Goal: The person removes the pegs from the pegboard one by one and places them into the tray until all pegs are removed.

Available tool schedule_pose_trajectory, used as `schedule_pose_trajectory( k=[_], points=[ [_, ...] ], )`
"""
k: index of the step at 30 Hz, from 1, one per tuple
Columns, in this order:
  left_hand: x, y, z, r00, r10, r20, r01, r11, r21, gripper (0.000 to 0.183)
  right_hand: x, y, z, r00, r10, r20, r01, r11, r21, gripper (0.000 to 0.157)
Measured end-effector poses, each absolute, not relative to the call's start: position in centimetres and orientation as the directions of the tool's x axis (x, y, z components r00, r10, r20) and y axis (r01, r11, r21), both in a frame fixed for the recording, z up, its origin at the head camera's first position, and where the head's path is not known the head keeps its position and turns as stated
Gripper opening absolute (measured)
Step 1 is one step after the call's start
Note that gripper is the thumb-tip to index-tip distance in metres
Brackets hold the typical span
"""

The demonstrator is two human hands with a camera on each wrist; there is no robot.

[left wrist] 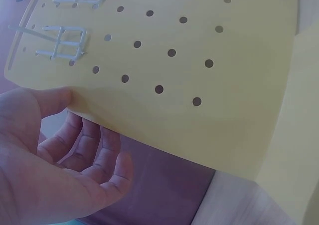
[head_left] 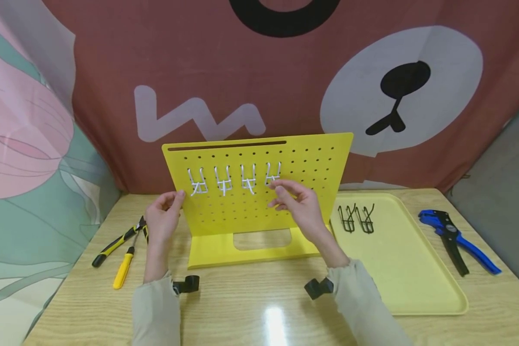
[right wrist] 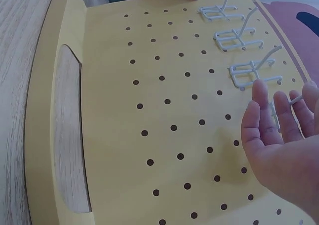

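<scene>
A yellow pegboard (head_left: 225, 228) stands upright on its base, with a row of white wire hooks (head_left: 199, 187) across its upper part. My left hand (head_left: 162, 218) holds the board's left edge; in the left wrist view the thumb (left wrist: 56, 101) lies at the front while the other fingers reach behind. At the rightmost white hook (head_left: 273, 175), my right hand (head_left: 304, 209) pinches the projecting prong between thumb and fingers. The right wrist view shows that hook partly hidden behind the fingers (right wrist: 269, 120).
To the right, a pale yellow tray (head_left: 411, 274) carries two black wire hooks (head_left: 366, 223). Blue-and-black wire strippers (head_left: 451, 233) lie beyond it. On the left are yellow-and-black pliers (head_left: 117, 244) and a yellow-handled screwdriver (head_left: 123, 271). A printed cloth (head_left: 199, 57) hangs behind the table.
</scene>
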State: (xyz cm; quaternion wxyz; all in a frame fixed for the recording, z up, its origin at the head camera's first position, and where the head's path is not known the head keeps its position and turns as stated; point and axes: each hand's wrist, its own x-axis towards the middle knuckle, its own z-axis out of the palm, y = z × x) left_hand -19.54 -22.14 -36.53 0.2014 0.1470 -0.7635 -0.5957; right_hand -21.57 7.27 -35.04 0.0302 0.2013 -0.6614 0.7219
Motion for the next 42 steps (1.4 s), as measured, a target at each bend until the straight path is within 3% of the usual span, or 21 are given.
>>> schedule_pose_trajectory(
  k=[23, 27, 42],
  points=[
    [-19.5, -22.1, -36.4, -0.880, -0.460, 0.118, 0.003, 0.242, 0.970, 0.042, -21.7, 7.7, -34.6, -0.860, -0.213, 0.465, -0.421, -0.221, -0.880, 0.021],
    [-19.6, -22.2, -36.5, -0.877, -0.465, 0.118, 0.001, 0.244, 0.970, 0.041, -21.4, 8.0, -34.3, -0.853, -0.225, 0.470, -0.415, -0.251, -0.874, 0.014],
    [-19.5, -22.1, -36.5, -0.875, -0.466, 0.132, 0.013, 0.249, 0.968, 0.040, -20.3, 10.4, -34.5, -0.884, -0.221, 0.412, -0.351, -0.269, -0.897, 0.015]
  ],
)
